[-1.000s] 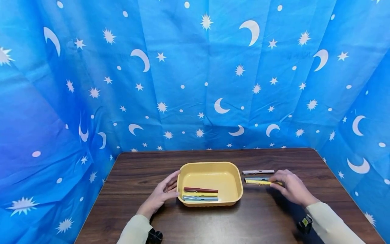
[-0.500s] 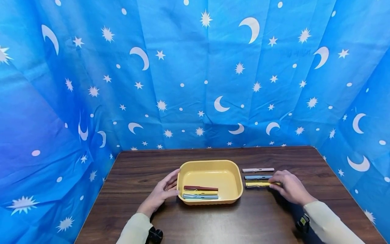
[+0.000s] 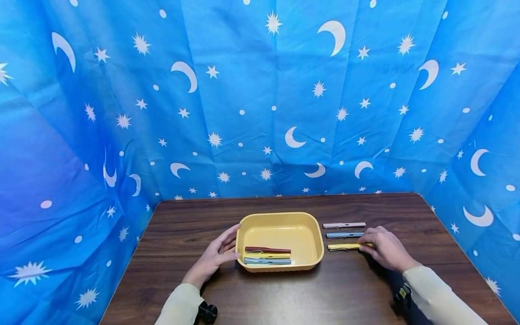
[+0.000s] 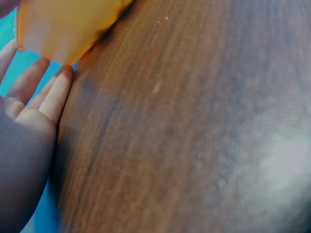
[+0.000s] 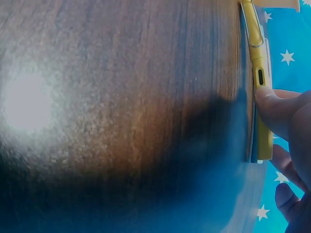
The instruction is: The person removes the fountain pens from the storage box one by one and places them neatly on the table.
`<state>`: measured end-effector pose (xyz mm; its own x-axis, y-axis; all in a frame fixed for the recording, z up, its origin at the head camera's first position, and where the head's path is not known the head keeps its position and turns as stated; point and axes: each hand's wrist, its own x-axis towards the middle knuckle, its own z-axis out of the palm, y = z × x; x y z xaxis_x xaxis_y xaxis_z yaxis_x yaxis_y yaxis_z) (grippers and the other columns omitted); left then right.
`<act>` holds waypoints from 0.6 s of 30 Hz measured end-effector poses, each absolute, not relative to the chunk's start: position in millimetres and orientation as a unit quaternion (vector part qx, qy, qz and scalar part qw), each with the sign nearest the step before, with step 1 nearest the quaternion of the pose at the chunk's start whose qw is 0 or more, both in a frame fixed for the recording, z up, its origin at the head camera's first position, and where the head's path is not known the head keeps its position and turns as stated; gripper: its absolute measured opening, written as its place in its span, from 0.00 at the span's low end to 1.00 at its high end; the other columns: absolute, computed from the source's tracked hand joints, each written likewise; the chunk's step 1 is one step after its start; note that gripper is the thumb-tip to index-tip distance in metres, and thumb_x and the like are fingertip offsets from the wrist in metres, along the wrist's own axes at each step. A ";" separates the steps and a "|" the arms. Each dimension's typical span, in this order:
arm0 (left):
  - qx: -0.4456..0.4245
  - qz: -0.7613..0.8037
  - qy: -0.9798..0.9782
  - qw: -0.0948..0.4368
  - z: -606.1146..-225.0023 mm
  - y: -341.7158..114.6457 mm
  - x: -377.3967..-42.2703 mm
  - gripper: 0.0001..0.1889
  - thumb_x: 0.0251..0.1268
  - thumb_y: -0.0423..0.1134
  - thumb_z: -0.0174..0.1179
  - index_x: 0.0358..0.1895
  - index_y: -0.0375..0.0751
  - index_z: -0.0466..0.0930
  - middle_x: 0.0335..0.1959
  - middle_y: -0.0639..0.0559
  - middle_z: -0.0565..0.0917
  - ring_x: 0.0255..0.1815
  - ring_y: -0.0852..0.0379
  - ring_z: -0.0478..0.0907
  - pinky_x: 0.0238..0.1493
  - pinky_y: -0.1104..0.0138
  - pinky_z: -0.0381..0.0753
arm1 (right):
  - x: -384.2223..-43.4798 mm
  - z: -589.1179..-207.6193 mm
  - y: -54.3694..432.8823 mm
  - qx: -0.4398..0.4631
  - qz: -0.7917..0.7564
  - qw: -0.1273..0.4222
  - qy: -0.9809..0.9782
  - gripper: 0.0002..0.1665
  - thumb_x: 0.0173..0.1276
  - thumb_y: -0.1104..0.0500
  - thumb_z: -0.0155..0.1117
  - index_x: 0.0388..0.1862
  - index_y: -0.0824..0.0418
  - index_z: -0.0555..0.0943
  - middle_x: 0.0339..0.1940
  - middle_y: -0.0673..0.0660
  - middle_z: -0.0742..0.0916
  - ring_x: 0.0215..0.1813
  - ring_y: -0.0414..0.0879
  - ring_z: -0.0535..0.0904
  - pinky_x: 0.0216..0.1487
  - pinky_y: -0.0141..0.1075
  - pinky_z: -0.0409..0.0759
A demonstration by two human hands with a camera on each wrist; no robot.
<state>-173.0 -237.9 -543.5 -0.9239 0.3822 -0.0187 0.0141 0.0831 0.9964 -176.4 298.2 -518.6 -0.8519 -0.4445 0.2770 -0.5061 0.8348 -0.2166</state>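
In the head view my right hand (image 3: 387, 248) pinches the rear end of a capped yellow fountain pen (image 3: 341, 247) with a wire clip. The right wrist view shows the thumb on the barrel of this yellow pen (image 5: 262, 68), beside its dark ink window. Behind it lie a blue-grey pen (image 3: 343, 235) and a pale pinkish pen (image 3: 344, 225), roughly parallel. My left hand (image 3: 213, 257) rests against the left end of a yellow tray (image 3: 313, 234), its fingers fairly straight on the outer wall. Thumb and fingers touch the tray wall (image 4: 63, 34) in the left wrist view.
Inside the tray, near its front wall, lie a dark red pen (image 3: 268, 250), a yellow pen (image 3: 276, 256) and a light blue pen (image 3: 268, 261). All stand on a dark wood table (image 3: 195, 216). Blue star-and-moon cloth (image 3: 260, 113) hangs behind and at both sides.
The right hand has drawn the yellow pen slightly toward the person, widening the gap to the blue-grey pen. The left hand and tray hold their place; the head view has tilted slightly.
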 end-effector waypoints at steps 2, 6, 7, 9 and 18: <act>0.140 0.663 0.722 0.139 -544.3 -238.0 -173.4 0.43 0.70 0.34 0.69 0.84 0.56 0.58 0.84 0.48 0.61 0.83 0.46 0.60 0.73 0.73 0.70 | -176.8 -518.5 298.9 0.250 0.139 0.106 -0.952 0.06 0.63 0.61 0.80 0.38 0.51 0.93 0.36 0.42 0.88 0.41 0.44 0.81 0.43 0.46 0.84; 0.143 0.662 0.722 0.138 -544.8 -238.4 -173.6 0.43 0.70 0.34 0.69 0.84 0.57 0.58 0.84 0.49 0.61 0.83 0.47 0.59 0.74 0.72 0.69 | -178.1 -518.5 300.0 0.253 0.134 0.101 -0.953 0.06 0.63 0.60 0.80 0.38 0.50 0.93 0.36 0.42 0.88 0.40 0.42 0.80 0.40 0.43 0.83; 0.143 0.662 0.723 0.137 -544.7 -238.4 -173.6 0.43 0.70 0.34 0.69 0.84 0.57 0.58 0.84 0.49 0.61 0.83 0.47 0.59 0.74 0.72 0.69 | -178.4 -519.0 300.4 0.254 0.133 0.101 -0.953 0.06 0.63 0.60 0.80 0.38 0.50 0.93 0.36 0.41 0.88 0.40 0.42 0.79 0.40 0.43 0.82; 0.144 0.661 0.724 0.137 -545.1 -238.7 -173.5 0.43 0.70 0.35 0.69 0.84 0.57 0.58 0.84 0.49 0.61 0.83 0.47 0.59 0.74 0.72 0.69 | -178.7 -520.2 301.1 0.257 0.131 0.099 -0.952 0.06 0.63 0.60 0.80 0.38 0.50 0.93 0.35 0.41 0.87 0.39 0.41 0.79 0.39 0.41 0.82; 0.144 0.666 0.719 0.140 -545.4 -238.8 -173.3 0.43 0.70 0.34 0.69 0.84 0.56 0.58 0.84 0.48 0.61 0.83 0.46 0.59 0.72 0.74 0.70 | -177.5 -523.8 300.9 0.265 0.123 0.110 -0.950 0.05 0.62 0.60 0.80 0.36 0.51 0.93 0.34 0.42 0.87 0.37 0.41 0.78 0.36 0.39 0.81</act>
